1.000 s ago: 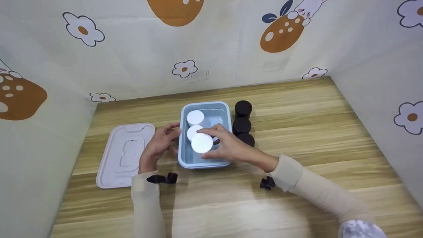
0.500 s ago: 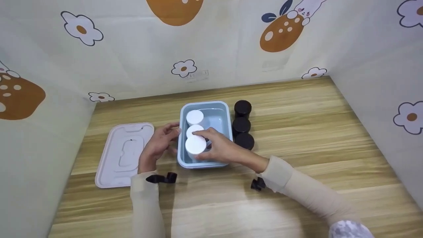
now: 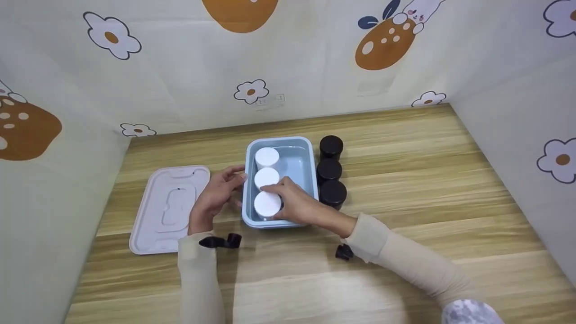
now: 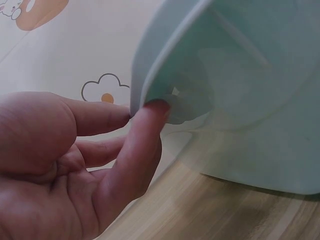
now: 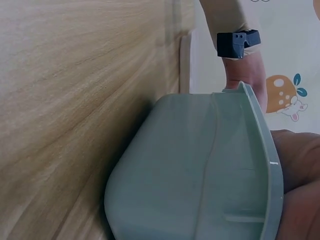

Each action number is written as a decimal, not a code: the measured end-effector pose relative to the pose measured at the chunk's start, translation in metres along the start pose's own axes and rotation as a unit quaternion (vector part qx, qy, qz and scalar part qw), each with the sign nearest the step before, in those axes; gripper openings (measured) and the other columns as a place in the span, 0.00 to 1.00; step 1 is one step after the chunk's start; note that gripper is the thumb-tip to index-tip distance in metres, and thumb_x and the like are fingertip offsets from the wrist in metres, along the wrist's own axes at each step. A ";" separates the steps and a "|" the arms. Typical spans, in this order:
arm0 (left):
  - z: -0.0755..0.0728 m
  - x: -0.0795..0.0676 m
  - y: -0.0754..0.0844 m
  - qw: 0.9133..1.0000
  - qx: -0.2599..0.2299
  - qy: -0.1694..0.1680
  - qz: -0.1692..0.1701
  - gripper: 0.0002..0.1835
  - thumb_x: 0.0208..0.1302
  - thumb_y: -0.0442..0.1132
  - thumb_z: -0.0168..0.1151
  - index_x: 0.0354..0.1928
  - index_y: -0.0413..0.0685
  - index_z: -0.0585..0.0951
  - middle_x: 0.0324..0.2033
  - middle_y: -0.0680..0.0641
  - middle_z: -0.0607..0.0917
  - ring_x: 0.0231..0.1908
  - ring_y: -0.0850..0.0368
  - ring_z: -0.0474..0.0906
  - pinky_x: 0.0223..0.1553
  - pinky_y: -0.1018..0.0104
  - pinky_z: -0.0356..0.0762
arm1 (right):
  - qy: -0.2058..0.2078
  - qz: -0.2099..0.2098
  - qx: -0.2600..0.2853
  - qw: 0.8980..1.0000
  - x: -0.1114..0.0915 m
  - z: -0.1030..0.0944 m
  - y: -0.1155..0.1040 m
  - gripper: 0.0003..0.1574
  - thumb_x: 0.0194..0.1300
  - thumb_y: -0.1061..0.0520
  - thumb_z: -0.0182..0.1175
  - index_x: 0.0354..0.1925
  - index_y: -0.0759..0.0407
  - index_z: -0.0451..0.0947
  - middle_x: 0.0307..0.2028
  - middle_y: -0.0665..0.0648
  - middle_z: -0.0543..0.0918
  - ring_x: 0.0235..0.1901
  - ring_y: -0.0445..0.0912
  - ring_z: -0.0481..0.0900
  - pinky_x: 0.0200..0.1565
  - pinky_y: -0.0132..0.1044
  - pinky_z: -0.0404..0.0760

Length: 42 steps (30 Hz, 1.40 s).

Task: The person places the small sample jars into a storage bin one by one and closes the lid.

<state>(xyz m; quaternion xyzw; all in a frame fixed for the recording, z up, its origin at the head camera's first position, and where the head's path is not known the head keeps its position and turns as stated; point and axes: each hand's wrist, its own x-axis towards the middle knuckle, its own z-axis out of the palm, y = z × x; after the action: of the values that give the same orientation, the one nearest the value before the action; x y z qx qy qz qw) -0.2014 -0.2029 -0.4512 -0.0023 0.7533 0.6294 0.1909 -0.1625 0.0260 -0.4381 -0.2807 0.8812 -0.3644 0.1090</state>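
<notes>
A light blue plastic box (image 3: 313, 157) stands on the table. Three white-lidded round jars line its left side: a far jar (image 3: 267, 157), a middle jar (image 3: 267, 177) and a near jar (image 3: 267, 204). With thumb and fingers, my right hand (image 3: 300, 206) grips the near jar inside the box, close to the front wall. Its fingers are mostly hidden behind the rim in the right wrist view. My left hand (image 3: 217, 193) pinches the box's left rim; in the left wrist view the fingertips (image 4: 156, 109) meet the rim (image 4: 142, 85).
Against the box's right side stand three black-lidded jars, a far one (image 3: 331, 146), a middle one (image 3: 329, 170) and a near one (image 3: 333, 193). A pale rectangular lid (image 3: 157, 216) lies left of the box. Patterned walls enclose the table at the back and sides.
My right hand has lowered the near white-lidded jar into the box, moving slightly left and toward the front, in line with the other two. My left hand has stayed at the rim.
</notes>
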 end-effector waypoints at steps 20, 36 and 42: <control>0.002 0.001 0.000 1.000 0.004 -0.010 0.004 0.25 0.77 0.42 0.52 0.71 0.41 0.67 0.53 0.37 0.82 0.43 0.56 0.85 0.21 0.69 0.84 | -0.003 0.014 0.049 0.999 -0.027 -0.039 -0.014 0.27 0.61 0.61 0.70 0.59 0.63 0.79 0.55 0.65 0.77 0.57 0.58 0.77 0.59 0.48 0.84; -0.001 0.000 -0.002 1.000 0.004 -0.002 -0.005 0.25 0.77 0.42 0.52 0.71 0.41 0.68 0.49 0.41 0.85 0.43 0.57 0.85 0.23 0.67 0.85 | 0.086 -0.109 0.166 0.976 -0.049 -0.072 0.032 0.21 0.60 0.59 0.72 0.52 0.61 0.83 0.51 0.60 0.83 0.50 0.49 0.81 0.51 0.39 0.86; 0.000 0.001 -0.001 1.000 -0.002 -0.006 -0.008 0.25 0.77 0.42 0.52 0.71 0.42 0.68 0.48 0.42 0.84 0.43 0.56 0.85 0.23 0.65 0.86 | 0.117 -0.113 0.202 0.966 -0.062 -0.077 0.060 0.20 0.57 0.64 0.73 0.49 0.63 0.84 0.48 0.61 0.83 0.44 0.52 0.81 0.47 0.33 0.85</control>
<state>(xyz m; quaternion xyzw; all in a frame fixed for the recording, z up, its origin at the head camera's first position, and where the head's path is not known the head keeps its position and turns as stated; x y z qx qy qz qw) -0.2020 -0.2034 -0.4523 -0.0052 0.7508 0.6293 0.2003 -0.1676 0.1411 -0.4263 -0.3055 0.7586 -0.5752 0.0174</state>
